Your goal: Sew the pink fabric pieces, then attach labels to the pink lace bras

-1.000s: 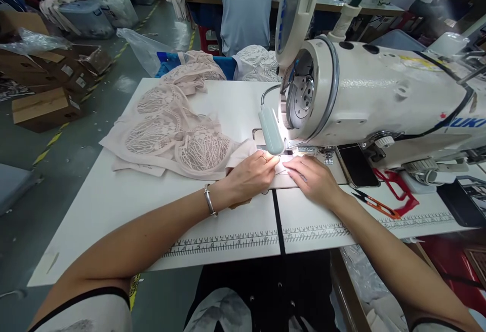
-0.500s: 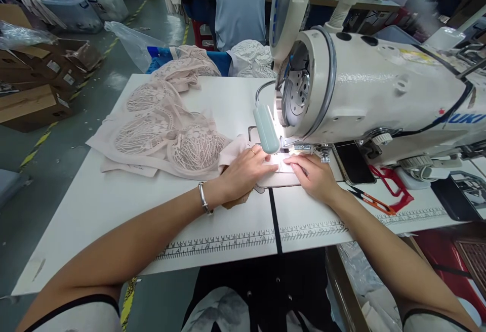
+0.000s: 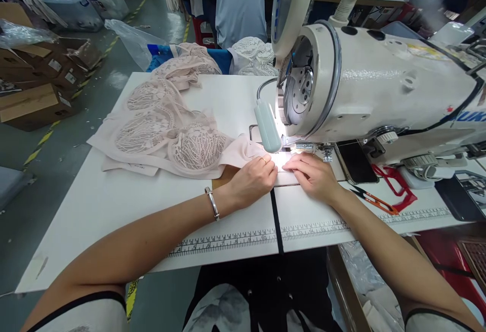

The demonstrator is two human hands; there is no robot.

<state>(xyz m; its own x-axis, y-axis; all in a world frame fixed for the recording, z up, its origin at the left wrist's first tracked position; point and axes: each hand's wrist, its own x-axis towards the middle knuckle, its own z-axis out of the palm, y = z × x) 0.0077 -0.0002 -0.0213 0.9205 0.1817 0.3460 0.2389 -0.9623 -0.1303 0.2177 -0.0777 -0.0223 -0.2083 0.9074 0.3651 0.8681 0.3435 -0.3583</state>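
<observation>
A beige lace bra (image 3: 199, 150) lies spread on the white table left of the sewing machine (image 3: 379, 84), its plain band reaching toward the needle area. My left hand (image 3: 256, 182), with a ring and a silver bangle, is closed with its fingertips pinched on the band's near end. Opposite it, my right hand (image 3: 313, 175) is closed too, thumb and forefinger pinching the pale fabric below the presser foot. A small gap separates the hands. A green-grey lamp (image 3: 268, 127) lights this spot; the exact edge between my fingertips is hard to make out.
Orange thread snips (image 3: 374, 200), a red plastic piece (image 3: 397, 185) and a phone (image 3: 357, 162) lie right of my right hand. A printed ruler (image 3: 235, 239) runs along the front edge. Behind the table sits a co-worker (image 3: 241, 5); cardboard boxes (image 3: 34, 104) stand left.
My left hand has drawn its outstretched fingers into a pinch and turned slightly to the right, uncovering a brown patch beside its wrist. My right hand stays nearly in place.
</observation>
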